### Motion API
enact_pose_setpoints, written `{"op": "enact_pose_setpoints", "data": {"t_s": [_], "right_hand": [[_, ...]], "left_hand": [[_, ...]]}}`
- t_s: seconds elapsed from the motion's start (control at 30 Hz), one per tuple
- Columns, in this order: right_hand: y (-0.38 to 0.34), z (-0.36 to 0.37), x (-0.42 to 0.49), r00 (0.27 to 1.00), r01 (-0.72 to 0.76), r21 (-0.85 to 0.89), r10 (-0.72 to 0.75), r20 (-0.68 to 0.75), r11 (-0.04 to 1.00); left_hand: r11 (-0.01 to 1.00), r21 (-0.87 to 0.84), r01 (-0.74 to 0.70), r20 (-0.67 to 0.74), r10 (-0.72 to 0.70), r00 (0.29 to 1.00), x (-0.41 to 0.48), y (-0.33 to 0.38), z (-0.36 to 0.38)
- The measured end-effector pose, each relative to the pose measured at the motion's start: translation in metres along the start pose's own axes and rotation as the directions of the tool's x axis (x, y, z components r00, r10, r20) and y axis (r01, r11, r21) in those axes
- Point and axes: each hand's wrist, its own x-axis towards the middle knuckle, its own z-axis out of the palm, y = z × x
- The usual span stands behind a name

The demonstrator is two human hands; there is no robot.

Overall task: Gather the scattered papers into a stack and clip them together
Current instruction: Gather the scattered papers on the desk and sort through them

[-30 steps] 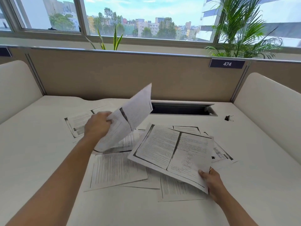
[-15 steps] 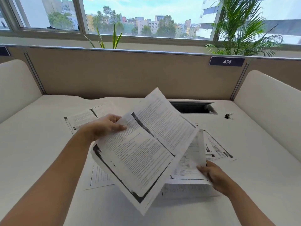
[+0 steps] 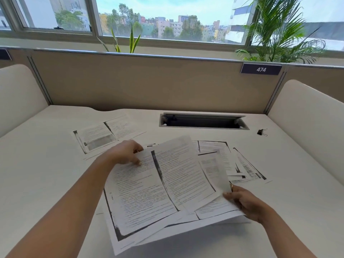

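A loose bundle of printed sheets (image 3: 149,192) is lifted off the white desk (image 3: 46,174) in front of me. My left hand (image 3: 124,153) pinches the top sheet at its upper left corner. My right hand (image 3: 243,203) grips the bundle's right edge, thumb on top. More sheets (image 3: 242,164) lie flat to the right, partly under the bundle. One sheet (image 3: 104,133) lies apart at the back left. A small black binder clip (image 3: 261,131) sits on the desk at the back right, away from both hands.
A recessed cable slot (image 3: 202,122) opens in the desk behind the papers. A tan partition (image 3: 149,84) with a "474" plate (image 3: 260,69) closes the back. Cream side panels (image 3: 307,116) stand at left and right. Plants stand beyond the partition.
My left hand has brought its sheet down from the air onto the sheets in my right hand. The bundle now lies lower and flatter over the desk.
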Motion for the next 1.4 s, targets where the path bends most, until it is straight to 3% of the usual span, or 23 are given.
{"op": "enact_pose_setpoints", "data": {"t_s": [0.1,0.23,0.33,0.4,0.47,0.53,0.6,0.7,0.83,1.03,1.27,1.4], "right_hand": [[0.001,0.002,0.001,1.0,0.007,0.019,-0.007,-0.011,1.0],[0.003,0.0,0.001,0.998,0.023,0.064,-0.02,-0.054,0.998],[0.004,-0.002,0.002,0.995,0.047,0.104,-0.038,-0.089,0.993],[0.004,-0.004,0.002,0.993,0.06,0.112,-0.048,-0.105,0.992],[0.006,-0.007,0.005,0.989,0.06,0.108,-0.045,-0.138,0.992],[0.008,-0.008,0.008,0.983,0.07,0.108,-0.05,-0.174,0.992],[0.008,-0.006,0.009,0.976,0.096,0.106,-0.073,-0.205,0.99],[0.007,-0.001,0.01,0.967,0.111,0.049,-0.096,-0.235,0.993],[0.005,0.007,0.009,0.966,0.108,0.036,-0.096,-0.239,0.994],[0.009,0.008,0.01,0.976,0.184,-0.125,-0.196,-0.092,0.975],[0.011,0.017,0.019,0.984,0.166,-0.172,-0.175,-0.041,0.971],[0.009,0.021,0.023,0.989,0.146,-0.199,-0.15,-0.004,0.969]], "left_hand": [[1.0,-0.026,0.005,-0.143,-0.008,0.99,0.005,-0.005,0.008],[0.99,-0.139,0.015,-0.386,-0.068,0.92,0.006,-0.017,0.019],[0.948,-0.317,0.02,-0.461,-0.172,0.87,0.005,-0.024,0.027],[0.85,-0.524,0.048,-0.391,-0.291,0.873,0.005,-0.032,0.033],[0.656,-0.751,0.072,-0.235,-0.368,0.9,0.002,-0.039,0.039],[0.435,-0.896,0.094,-0.048,-0.304,0.952,-0.003,-0.04,0.046],[0.301,-0.945,0.129,0.078,-0.174,0.982,-0.007,-0.037,0.055],[0.287,-0.946,0.149,0.129,-0.085,0.988,-0.012,-0.033,0.07],[0.299,-0.936,0.185,0.158,-0.111,0.981,-0.014,-0.037,0.085],[0.337,-0.914,0.227,0.18,-0.164,0.97,-0.018,-0.049,0.094],[0.15,-0.952,0.265,0.235,-0.194,0.952,-0.02,-0.057,0.101],[0.171,-0.944,0.283,0.244,-0.22,0.944,-0.02,-0.06,0.101]]}}
